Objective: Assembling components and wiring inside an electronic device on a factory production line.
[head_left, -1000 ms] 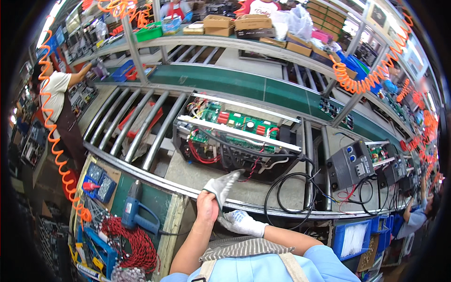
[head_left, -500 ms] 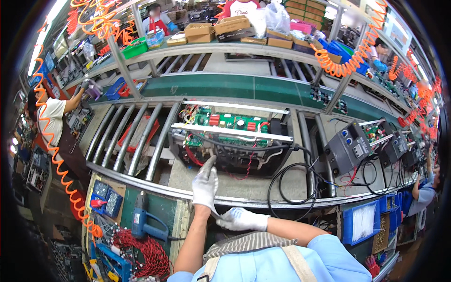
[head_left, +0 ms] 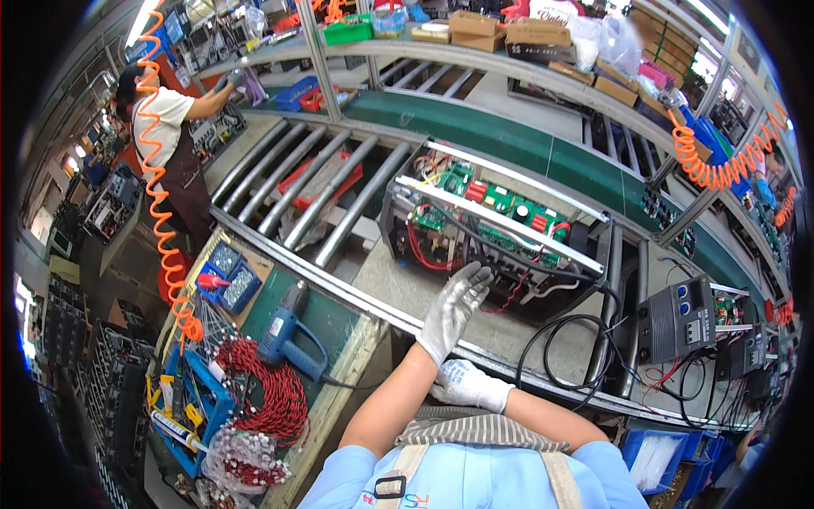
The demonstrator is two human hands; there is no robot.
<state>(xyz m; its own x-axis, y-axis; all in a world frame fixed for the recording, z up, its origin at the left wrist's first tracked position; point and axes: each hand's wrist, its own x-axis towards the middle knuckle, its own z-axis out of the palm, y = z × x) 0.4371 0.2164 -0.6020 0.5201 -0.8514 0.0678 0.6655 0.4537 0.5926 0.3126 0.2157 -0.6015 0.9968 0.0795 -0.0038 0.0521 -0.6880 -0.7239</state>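
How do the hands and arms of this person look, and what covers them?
The left hand wears a white glove with greyish fingers; the right hand wears a white one with blue print. Forearms are bare below short, light-blue sleeves.

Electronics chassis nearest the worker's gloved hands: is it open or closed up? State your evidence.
Open. No cover lies over the top of the electronics chassis; its green circuit board shows plainly from above.
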